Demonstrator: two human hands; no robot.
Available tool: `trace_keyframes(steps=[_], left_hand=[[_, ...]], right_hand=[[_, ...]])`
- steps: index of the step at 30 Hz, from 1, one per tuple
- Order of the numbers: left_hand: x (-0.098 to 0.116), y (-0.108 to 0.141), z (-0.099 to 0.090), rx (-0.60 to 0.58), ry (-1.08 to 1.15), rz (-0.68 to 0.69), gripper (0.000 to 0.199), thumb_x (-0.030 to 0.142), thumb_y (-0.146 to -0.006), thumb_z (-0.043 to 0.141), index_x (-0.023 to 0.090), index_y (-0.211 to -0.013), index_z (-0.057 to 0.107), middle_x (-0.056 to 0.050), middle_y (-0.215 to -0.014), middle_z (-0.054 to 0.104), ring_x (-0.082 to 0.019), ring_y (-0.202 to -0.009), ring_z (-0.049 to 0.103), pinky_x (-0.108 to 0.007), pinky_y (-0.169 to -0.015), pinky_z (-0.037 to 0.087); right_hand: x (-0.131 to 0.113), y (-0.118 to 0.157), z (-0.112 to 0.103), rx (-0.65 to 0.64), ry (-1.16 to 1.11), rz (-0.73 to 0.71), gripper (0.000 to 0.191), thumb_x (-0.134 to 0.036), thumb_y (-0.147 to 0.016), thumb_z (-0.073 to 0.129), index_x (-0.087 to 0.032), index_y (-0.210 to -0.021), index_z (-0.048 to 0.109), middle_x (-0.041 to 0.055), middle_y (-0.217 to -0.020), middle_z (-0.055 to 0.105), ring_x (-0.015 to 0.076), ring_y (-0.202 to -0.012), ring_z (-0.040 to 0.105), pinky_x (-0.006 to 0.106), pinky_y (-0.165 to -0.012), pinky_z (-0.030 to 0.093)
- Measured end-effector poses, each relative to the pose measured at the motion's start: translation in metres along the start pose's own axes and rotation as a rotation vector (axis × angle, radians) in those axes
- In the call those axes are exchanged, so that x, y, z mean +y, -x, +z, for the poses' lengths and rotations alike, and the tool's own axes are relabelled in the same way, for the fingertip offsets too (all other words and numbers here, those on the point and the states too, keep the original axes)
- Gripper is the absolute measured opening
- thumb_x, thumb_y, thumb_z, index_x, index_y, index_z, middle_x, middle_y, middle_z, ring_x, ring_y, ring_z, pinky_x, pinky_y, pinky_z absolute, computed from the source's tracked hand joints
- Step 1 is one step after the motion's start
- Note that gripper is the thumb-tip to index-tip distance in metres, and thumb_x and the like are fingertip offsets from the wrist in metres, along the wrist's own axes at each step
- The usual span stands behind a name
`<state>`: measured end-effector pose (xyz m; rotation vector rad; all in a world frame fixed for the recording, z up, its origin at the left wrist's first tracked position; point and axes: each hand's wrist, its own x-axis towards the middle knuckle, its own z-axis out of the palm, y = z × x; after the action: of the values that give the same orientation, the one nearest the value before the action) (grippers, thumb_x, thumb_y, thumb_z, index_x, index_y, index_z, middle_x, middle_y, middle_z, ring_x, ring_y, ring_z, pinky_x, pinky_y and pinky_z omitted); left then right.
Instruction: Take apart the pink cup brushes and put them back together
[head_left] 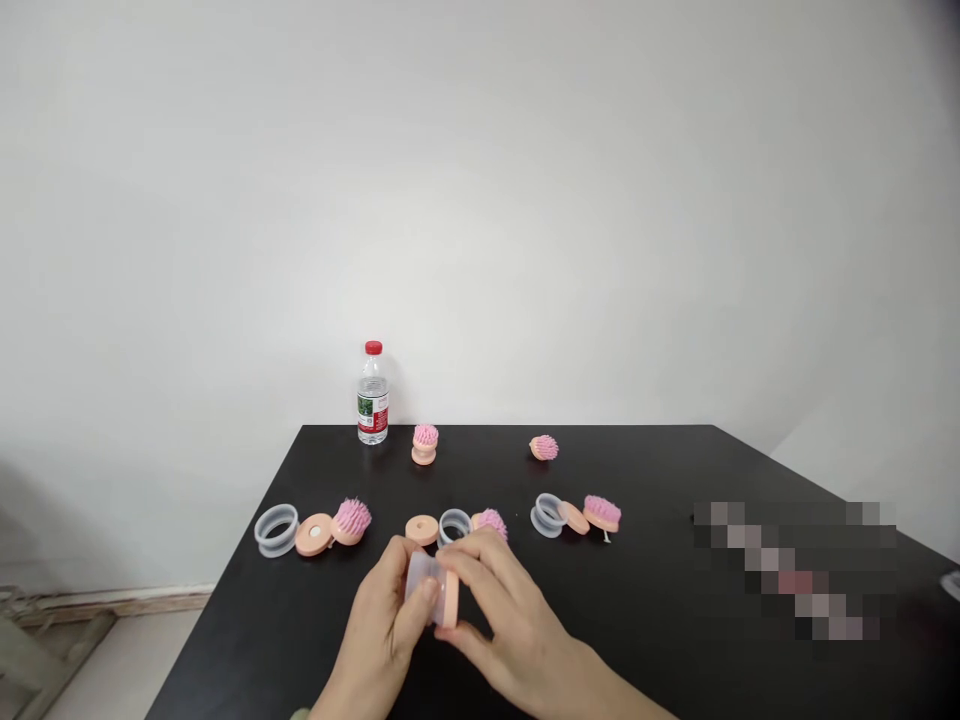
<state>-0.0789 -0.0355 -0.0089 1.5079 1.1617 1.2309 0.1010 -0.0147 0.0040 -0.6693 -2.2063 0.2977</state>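
My left hand (375, 622) is closed round a translucent plastic ring (420, 574), tipped on its side. My right hand (517, 612) grips a peach round disc (451, 600) set against the ring's right side. Whether the two are joined or only touching, I cannot tell. Just beyond my fingers lie a peach disc with a centre hole (422, 530), another translucent ring (454, 516) and a pink-bristled brush head (491, 522), partly hidden by my right hand.
On the black table (645, 620), to the left, are a clear ring (262, 540), a peach disc (307, 545) and a bristled head (351, 520). A similar set includes a brush head (602, 512). Farther back stand a water bottle (373, 400) and a brush (424, 446). The right side is pixelated.
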Motion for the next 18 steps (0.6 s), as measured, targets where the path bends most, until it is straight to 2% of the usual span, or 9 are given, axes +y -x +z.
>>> trace_keyframes(steps=[2,4,6,8,10,12,14,16,18], left_hand=[[-0.001,0.0,0.001,-0.012,0.043,-0.036,0.035,0.054,-0.093,0.053,0.022,-0.078,0.054,0.002,-0.072,0.053,-0.016,-0.064,0.048,-0.026,-0.062,0.044],[-0.001,0.001,0.001,-0.04,0.098,-0.07,0.037,0.056,-0.094,0.049,0.022,-0.08,0.055,0.002,-0.072,0.053,-0.016,-0.064,0.05,-0.027,-0.062,0.046],[0.0,0.001,0.0,-0.027,0.116,-0.074,0.036,0.056,-0.094,0.05,0.022,-0.087,0.059,0.001,-0.074,0.057,-0.017,-0.066,0.054,-0.027,-0.064,0.048],[0.002,0.001,-0.001,0.012,0.099,-0.037,0.031,0.054,-0.091,0.057,0.023,-0.095,0.061,0.0,-0.079,0.063,-0.018,-0.07,0.058,-0.027,-0.067,0.048],[0.002,0.0,-0.001,0.021,0.095,0.006,0.029,0.051,-0.086,0.065,0.025,-0.098,0.061,-0.001,-0.085,0.066,-0.02,-0.074,0.061,-0.027,-0.069,0.049],[0.001,0.0,0.0,-0.017,0.104,0.028,0.028,0.049,-0.085,0.067,0.025,-0.098,0.061,-0.001,-0.086,0.067,-0.02,-0.074,0.062,-0.027,-0.069,0.048],[0.0,0.0,0.003,-0.032,0.095,0.019,0.027,0.05,-0.087,0.065,0.024,-0.092,0.06,0.0,-0.081,0.065,-0.018,-0.07,0.058,-0.026,-0.066,0.046],[-0.001,0.001,0.007,-0.008,0.106,-0.017,0.032,0.054,-0.089,0.061,0.023,-0.082,0.06,0.002,-0.073,0.059,-0.016,-0.064,0.051,-0.025,-0.062,0.042],[-0.001,0.001,0.01,0.014,0.198,-0.082,0.04,0.058,-0.09,0.057,0.021,-0.075,0.058,0.002,-0.069,0.053,-0.014,-0.063,0.046,-0.025,-0.06,0.04]], right_hand=[[-0.004,0.001,0.001,0.027,0.06,-0.107,0.041,-0.006,-0.094,0.055,-0.019,-0.133,0.053,0.0132,-0.113,0.062,0.0268,-0.107,0.061,0.041,-0.092,0.056],[-0.005,0.003,0.001,0.004,0.064,-0.109,0.051,-0.009,-0.094,0.057,-0.02,-0.142,0.046,0.0147,-0.12,0.06,0.0287,-0.114,0.059,0.043,-0.097,0.055],[-0.004,0.004,0.0,-0.039,-0.02,0.019,0.072,-0.029,-0.087,0.075,-0.024,-0.149,0.037,0.0154,-0.133,0.056,0.0318,-0.119,0.058,0.046,-0.1,0.054],[0.0,0.004,0.0,-0.071,-0.201,0.18,0.087,-0.053,-0.076,0.081,-0.027,-0.148,0.038,0.0129,-0.132,0.059,0.0302,-0.111,0.064,0.044,-0.094,0.058],[0.003,0.002,0.0,-0.076,-0.381,0.285,0.066,-0.062,-0.081,0.072,-0.028,-0.135,0.053,0.0068,-0.112,0.067,0.023,-0.092,0.069,0.037,-0.082,0.061],[0.003,0.0,-0.002,-0.054,-0.44,0.33,0.046,-0.059,-0.087,0.068,-0.025,-0.118,0.063,0.0027,-0.094,0.068,0.0185,-0.078,0.068,0.031,-0.073,0.061],[0.0,0.0,-0.004,-0.017,-0.341,0.297,0.036,-0.049,-0.085,0.074,-0.025,-0.111,0.064,0.0032,-0.095,0.067,0.0194,-0.081,0.067,0.031,-0.076,0.061],[-0.004,0.002,-0.004,0.007,-0.148,0.139,0.024,-0.028,-0.09,0.07,-0.026,-0.112,0.063,0.0057,-0.102,0.066,0.0217,-0.091,0.066,0.035,-0.083,0.06],[-0.006,0.008,-0.002,0.042,0.067,-0.082,0.029,-0.01,-0.092,0.059,-0.026,-0.115,0.062,0.0077,-0.104,0.065,0.0235,-0.098,0.064,0.037,-0.086,0.059]])
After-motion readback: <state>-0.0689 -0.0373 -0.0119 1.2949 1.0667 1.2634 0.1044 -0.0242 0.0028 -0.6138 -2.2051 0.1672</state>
